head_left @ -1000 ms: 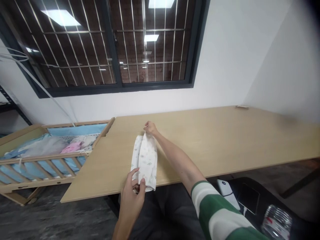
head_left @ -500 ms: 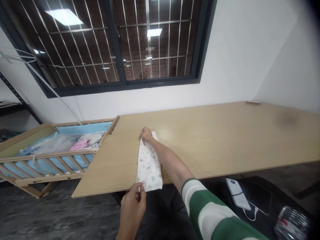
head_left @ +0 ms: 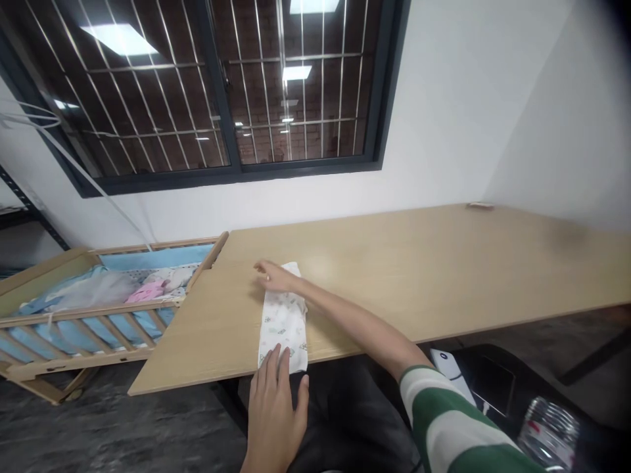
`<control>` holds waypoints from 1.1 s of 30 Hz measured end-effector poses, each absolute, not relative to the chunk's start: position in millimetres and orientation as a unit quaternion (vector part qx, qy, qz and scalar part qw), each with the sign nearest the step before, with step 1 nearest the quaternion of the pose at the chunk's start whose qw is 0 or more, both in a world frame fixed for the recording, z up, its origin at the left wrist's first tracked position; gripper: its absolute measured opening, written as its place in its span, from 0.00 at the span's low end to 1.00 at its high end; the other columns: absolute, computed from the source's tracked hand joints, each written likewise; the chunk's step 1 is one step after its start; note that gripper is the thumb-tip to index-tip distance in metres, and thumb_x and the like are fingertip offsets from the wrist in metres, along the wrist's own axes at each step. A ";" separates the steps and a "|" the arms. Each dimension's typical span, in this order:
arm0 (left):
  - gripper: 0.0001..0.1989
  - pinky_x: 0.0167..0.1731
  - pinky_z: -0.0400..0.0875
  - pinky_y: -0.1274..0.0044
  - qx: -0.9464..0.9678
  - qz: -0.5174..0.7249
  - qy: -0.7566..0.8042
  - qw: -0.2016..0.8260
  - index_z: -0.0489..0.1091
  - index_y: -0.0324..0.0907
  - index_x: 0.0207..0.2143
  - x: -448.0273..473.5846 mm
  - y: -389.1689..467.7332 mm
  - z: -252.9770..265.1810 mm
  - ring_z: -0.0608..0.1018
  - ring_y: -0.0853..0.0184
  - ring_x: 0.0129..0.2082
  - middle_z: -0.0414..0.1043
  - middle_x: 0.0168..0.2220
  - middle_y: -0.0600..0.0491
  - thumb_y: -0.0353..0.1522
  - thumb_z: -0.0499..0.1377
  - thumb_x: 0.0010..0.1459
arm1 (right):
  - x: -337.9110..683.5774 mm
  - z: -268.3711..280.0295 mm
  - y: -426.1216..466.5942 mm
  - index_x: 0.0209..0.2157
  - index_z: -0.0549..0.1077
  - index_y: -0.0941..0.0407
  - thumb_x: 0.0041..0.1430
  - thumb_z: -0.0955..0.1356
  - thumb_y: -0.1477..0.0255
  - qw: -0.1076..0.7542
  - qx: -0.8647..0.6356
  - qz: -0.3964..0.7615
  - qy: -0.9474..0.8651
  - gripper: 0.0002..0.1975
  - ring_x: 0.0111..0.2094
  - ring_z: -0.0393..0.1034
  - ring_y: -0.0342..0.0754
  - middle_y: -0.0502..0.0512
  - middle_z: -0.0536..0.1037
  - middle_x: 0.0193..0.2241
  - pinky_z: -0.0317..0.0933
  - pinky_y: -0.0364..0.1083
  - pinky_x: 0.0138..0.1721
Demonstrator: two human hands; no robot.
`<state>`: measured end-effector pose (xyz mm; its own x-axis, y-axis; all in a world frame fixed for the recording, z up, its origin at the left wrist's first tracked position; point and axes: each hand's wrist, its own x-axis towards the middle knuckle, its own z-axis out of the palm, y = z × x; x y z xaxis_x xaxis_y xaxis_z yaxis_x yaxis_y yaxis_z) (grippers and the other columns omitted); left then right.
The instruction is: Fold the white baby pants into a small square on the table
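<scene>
A folded white cloth with a small green and brown print (head_left: 284,322) lies lengthwise on the wooden table, its near end at the front edge. My left hand (head_left: 277,401) is open, fingers stretched over the cloth's near end and thumb spread to the right. My right hand (head_left: 276,276) reaches across the far part of the cloth, and its loosely bent fingers point left past the cloth's edge. Nothing shows in those fingers, which are slightly blurred. The hand and forearm hide some of the cloth's far portion.
The light wooden table (head_left: 394,263) runs along the wall below a barred window. A wooden crib (head_left: 123,305) with blue lining and cloths adjoins it on the left. At lower right, a white device (head_left: 451,371) and a clear plastic package (head_left: 549,430) rest on a black surface.
Both hands have let go of the cloth's left edge. My left hand has opened out flat over the near end; my right hand has moved left, past the far edge. The view has shifted slightly.
</scene>
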<state>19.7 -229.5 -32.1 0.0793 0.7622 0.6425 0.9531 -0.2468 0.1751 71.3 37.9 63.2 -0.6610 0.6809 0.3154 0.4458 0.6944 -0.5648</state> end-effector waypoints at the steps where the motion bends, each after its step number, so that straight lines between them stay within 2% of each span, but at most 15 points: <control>1: 0.23 0.55 0.68 0.62 -0.722 -0.312 -0.597 0.156 0.62 0.37 0.63 23.6 -228.9 -35.7 0.68 0.51 0.62 0.66 0.63 0.40 0.36 0.53 0.68 | 76.2 61.6 19.5 0.61 0.65 0.60 0.68 0.66 0.60 0.240 -0.255 0.224 -0.909 0.27 0.60 0.66 0.54 0.67 0.69 0.62 0.59 0.49 0.59; 4: 0.25 0.58 0.67 0.60 -0.720 -0.289 -0.605 0.179 0.62 0.36 0.64 30.9 -225.5 -46.0 0.66 0.49 0.64 0.65 0.64 0.38 0.36 0.53 0.68 | 93.7 51.2 -33.6 0.67 0.62 0.55 0.68 0.65 0.55 0.151 -0.118 0.225 -0.955 0.31 0.68 0.54 0.55 0.62 0.61 0.68 0.50 0.52 0.66; 7: 0.23 0.58 0.67 0.58 -0.718 -0.271 -0.614 0.183 0.67 0.34 0.60 33.8 -222.6 -51.1 0.69 0.47 0.61 0.70 0.58 0.35 0.37 0.54 0.67 | 110.1 35.5 -63.9 0.69 0.60 0.51 0.70 0.63 0.55 0.082 -0.077 0.238 -0.965 0.30 0.72 0.45 0.52 0.56 0.56 0.71 0.41 0.51 0.70; 10: 0.21 0.57 0.67 0.57 -0.719 -0.255 -0.618 0.190 0.71 0.34 0.57 35.9 -222.4 -51.7 0.71 0.45 0.60 0.72 0.56 0.35 0.36 0.55 0.66 | 118.2 20.2 -62.3 0.69 0.60 0.50 0.71 0.61 0.54 0.041 -0.099 0.250 -0.962 0.30 0.73 0.41 0.50 0.54 0.53 0.71 0.36 0.50 0.71; 16: 0.26 0.60 0.65 0.57 -0.714 -0.256 -0.623 0.189 0.66 0.39 0.63 38.1 -224.5 -51.5 0.64 0.45 0.66 0.61 0.66 0.36 0.37 0.56 0.65 | 105.5 4.0 -2.0 0.72 0.53 0.50 0.72 0.58 0.53 0.038 -0.175 0.197 -0.964 0.33 0.73 0.38 0.51 0.54 0.47 0.73 0.30 0.54 0.71; 22: 0.29 0.60 0.66 0.57 -0.726 -0.240 -0.613 0.197 0.61 0.41 0.67 33.6 -223.6 -57.2 0.63 0.45 0.67 0.58 0.68 0.37 0.39 0.57 0.66 | 92.6 -4.5 76.5 0.73 0.50 0.54 0.71 0.53 0.49 0.049 -0.279 0.144 -0.948 0.37 0.73 0.35 0.52 0.55 0.45 0.73 0.30 0.55 0.71; 26: 0.28 0.61 0.65 0.56 -0.715 -0.246 -0.627 0.187 0.61 0.42 0.67 37.1 -223.5 -56.5 0.62 0.45 0.68 0.58 0.69 0.38 0.38 0.57 0.66 | 91.9 -5.9 115.8 0.73 0.48 0.59 0.71 0.51 0.50 0.043 -0.349 0.107 -0.930 0.38 0.74 0.33 0.53 0.58 0.42 0.73 0.31 0.56 0.71; 33: 0.29 0.60 0.65 0.55 -0.706 -0.250 -0.641 0.167 0.63 0.40 0.66 61.5 -212.6 -49.8 0.63 0.44 0.67 0.60 0.67 0.36 0.42 0.56 0.66 | 104.0 -6.0 144.8 0.72 0.51 0.58 0.72 0.53 0.54 0.056 -0.345 0.098 -0.932 0.35 0.73 0.36 0.54 0.58 0.44 0.73 0.35 0.56 0.71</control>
<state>61.5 -212.6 -49.8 0.0542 0.8213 0.5679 0.9888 -0.1235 0.0842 104.0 144.8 -6.0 -0.7554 0.6543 0.0364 0.6323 0.7423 -0.2218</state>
